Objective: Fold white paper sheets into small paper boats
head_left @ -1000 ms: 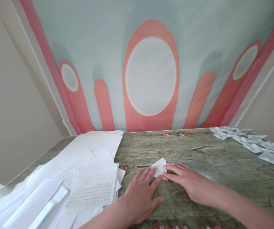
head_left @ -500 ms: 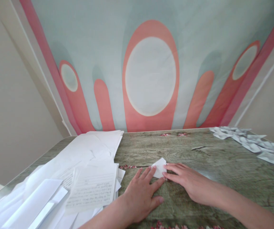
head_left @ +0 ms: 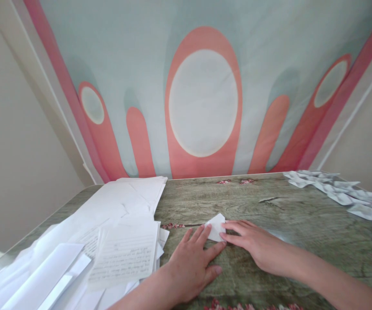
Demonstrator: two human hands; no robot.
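Note:
A small folded white paper (head_left: 216, 227) lies on the wood-patterned table (head_left: 237, 198), between my two hands. My left hand (head_left: 194, 262) rests with its fingers spread, the fingertips on the paper's left and lower edge. From the right, my right hand (head_left: 253, 245) touches the paper's right edge with outstretched fingertips; its thumb is hidden. Neither hand is wrapped round anything.
On the left is a wide pile of white sheets (head_left: 130, 191), with a handwritten stack (head_left: 124, 254) and folded strips (head_left: 46, 275) on it. Several folded paper pieces (head_left: 344, 193) lie at the back right. Behind the table stands a patterned backdrop (head_left: 201, 168).

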